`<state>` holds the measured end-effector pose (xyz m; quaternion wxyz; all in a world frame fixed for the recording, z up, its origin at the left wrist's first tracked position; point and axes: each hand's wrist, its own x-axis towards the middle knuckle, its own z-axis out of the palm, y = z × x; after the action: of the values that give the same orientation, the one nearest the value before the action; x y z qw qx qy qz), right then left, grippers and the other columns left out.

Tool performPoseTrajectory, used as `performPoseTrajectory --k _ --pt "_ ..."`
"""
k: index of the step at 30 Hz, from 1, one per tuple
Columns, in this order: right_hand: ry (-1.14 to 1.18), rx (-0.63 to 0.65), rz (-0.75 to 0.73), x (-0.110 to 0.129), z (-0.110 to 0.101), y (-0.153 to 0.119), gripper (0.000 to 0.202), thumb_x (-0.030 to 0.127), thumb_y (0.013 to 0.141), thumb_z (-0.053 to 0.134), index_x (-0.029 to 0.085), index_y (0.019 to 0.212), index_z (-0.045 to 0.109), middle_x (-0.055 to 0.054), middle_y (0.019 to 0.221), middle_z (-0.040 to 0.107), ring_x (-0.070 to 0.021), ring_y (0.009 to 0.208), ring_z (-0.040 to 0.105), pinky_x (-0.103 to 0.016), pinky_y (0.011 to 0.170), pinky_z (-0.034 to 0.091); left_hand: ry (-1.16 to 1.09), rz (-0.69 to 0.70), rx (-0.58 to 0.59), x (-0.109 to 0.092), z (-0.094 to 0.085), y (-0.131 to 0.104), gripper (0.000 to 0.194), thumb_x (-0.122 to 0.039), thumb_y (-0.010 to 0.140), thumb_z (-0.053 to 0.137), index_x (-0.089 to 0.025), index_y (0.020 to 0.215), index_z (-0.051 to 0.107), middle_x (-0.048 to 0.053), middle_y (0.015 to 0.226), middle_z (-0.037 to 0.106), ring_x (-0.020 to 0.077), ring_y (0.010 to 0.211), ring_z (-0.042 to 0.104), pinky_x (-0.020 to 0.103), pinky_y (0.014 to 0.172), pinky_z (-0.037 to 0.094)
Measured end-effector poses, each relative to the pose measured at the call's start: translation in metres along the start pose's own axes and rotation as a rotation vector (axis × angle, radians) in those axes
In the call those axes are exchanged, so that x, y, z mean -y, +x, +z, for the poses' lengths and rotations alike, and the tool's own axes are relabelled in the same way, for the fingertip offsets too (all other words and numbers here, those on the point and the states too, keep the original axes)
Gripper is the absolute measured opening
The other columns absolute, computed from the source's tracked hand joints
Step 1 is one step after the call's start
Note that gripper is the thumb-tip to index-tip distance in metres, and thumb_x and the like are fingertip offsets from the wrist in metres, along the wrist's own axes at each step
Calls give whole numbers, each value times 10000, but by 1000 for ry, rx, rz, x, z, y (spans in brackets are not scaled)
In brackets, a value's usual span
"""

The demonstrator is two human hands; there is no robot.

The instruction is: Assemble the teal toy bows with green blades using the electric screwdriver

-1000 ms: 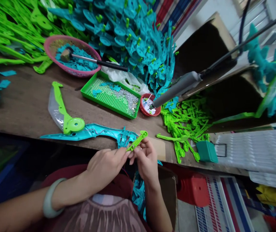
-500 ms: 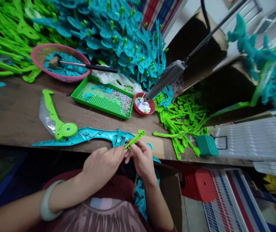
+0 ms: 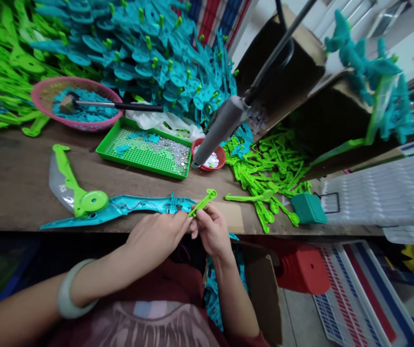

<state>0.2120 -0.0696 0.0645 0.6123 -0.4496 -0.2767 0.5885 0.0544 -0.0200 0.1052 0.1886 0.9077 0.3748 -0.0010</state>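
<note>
A small lime-green plastic arm piece (image 3: pixel 203 201) is pinched between my two hands at the front edge of the table. My left hand (image 3: pixel 165 230), with a pale bangle on its wrist, is closed on the piece's lower end. The fingers of my right hand (image 3: pixel 213 229) grip it from the other side. Just behind the hands lies a long blue plastic bow-shaped shell (image 3: pixel 138 205), with thin wires along it; its right part is hidden by my hands. A green limb with a round disc (image 3: pixel 93 200) is joined to the shell's left part.
A green perforated tray (image 3: pixel 142 166) holds small metal parts. Beside it stand a red basket (image 3: pixel 217 166) and a pink basket (image 3: pixel 36 96) with a hammer (image 3: pixel 120 106). A grey hanging electric screwdriver (image 3: pixel 221 127) points down over the red basket. Green pieces (image 3: pixel 275 164) pile up at right.
The camera view has shifted slightly. My hands still hold the green piece in nearly the same pose. The hanging tool appears further left, now over the red basket.
</note>
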Motion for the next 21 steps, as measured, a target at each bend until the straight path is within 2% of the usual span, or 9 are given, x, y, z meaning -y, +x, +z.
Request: performPoseTrajectory --k 4,8,11,13,15,17,19,20,21 --pt "-43 -43 -56 16 -6 3 316 405 731 844 160 885 719 17 593 669 -97 476 611 -174 434 540 22 98 -65 5 -10 17 300 -317 1032 440 -225 921 702 62 754 747 265 690 735 288 547 431" --pt "-31 -138 -125 19 -2 4 313 427 762 799 153 872 698 31 525 624 -87 415 560 -159 365 473 72 176 -143 -3 -17 29 302 -312 1021 453 -217 867 694 51 670 709 249 622 716 272 529 431" --pt "22 -200 -147 14 2 17 335 448 716 797 157 813 662 54 471 567 -66 362 485 -143 316 399 175 149 -146 -16 -25 36 235 -204 988 478 -159 898 691 90 671 707 272 620 724 291 534 481" --pt "48 -215 -163 16 -1 25 344 439 667 812 162 763 633 58 469 556 -59 355 465 -140 302 373 237 148 -155 -22 -32 36 217 -107 955 473 -118 948 689 126 742 727 295 696 744 335 602 540" --pt "66 -231 -187 27 -9 25 340 426 663 814 176 754 602 59 484 565 -63 364 484 -145 310 386 213 234 -304 -24 -38 28 229 -104 956 485 -103 1084 675 171 940 747 332 919 749 421 772 582" --pt "60 -321 -302 47 -18 16 327 417 703 800 200 778 567 64 513 579 -73 390 527 -149 337 420 45 333 -626 -23 -38 16 349 -180 971 538 -138 1315 582 196 1239 679 354 1217 646 509 994 527" --pt "8 -461 -503 70 -19 1 309 423 761 767 223 822 539 63 575 602 -79 432 573 -151 369 442 -299 337 -917 -24 -28 7 561 -299 976 584 -196 1498 405 193 1484 504 345 1412 481 547 1148 413" --pt "-35 -515 -605 82 -15 -6 297 436 792 741 234 849 531 55 625 620 -83 464 599 -154 383 447 -486 305 -947 -28 -19 7 649 -364 976 592 -211 1545 322 191 1554 417 339 1459 419 547 1180 378" --pt "-91 -535 -683 94 -8 -13 283 453 823 710 244 883 529 42 688 643 -93 512 634 -158 402 456 -650 288 -882 -33 -9 9 726 -436 971 594 -212 1572 254 195 1592 358 336 1482 383 544 1190 371"
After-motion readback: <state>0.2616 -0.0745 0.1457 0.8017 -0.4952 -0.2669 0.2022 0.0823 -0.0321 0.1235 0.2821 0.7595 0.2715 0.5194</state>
